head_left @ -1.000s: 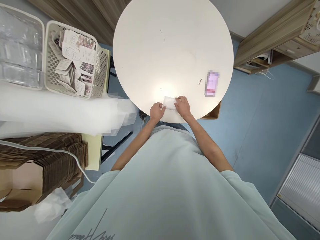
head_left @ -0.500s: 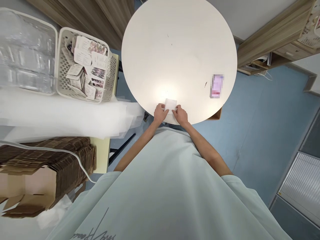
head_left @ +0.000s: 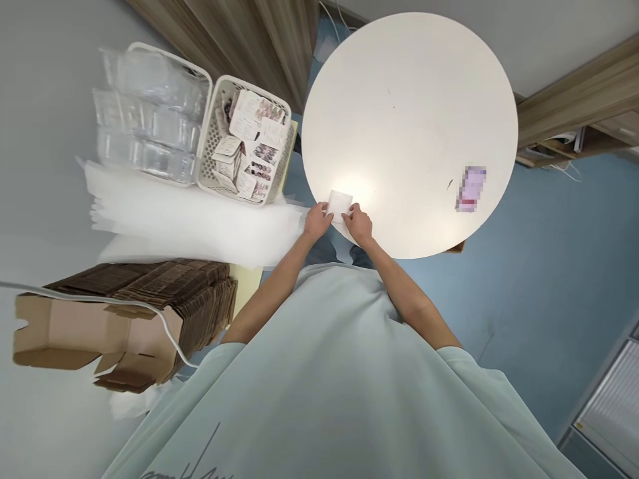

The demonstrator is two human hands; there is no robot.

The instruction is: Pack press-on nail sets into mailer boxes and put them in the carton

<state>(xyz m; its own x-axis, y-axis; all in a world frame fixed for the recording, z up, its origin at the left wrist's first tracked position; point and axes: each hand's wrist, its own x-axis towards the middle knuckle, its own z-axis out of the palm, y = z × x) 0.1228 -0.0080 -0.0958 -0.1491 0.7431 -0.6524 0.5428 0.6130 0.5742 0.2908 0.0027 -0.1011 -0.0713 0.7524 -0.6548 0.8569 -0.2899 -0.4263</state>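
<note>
A small, flat, white rectangular packet lies between my hands at the near left edge of the round white table. It looks like a folded sheet of thin white wrapping; whatever is inside, if anything, is hidden. My left hand pinches its left side, thumb on the near corner. On the opposite side, the thumb and fingers of my right hand close on the right edge.
Left of the table, a perforated basket holds several printed cards. Beside it, another basket carries clear plastic boxes. White sheets, flattened cardboard boxes and a white cable are nearer me. A blurred-out phone-like object rests on the table's right.
My view has swung left, so the table appears farther right and the baskets show more fully. Both hands keep hold of the packet, now nearer the table's left edge.
</note>
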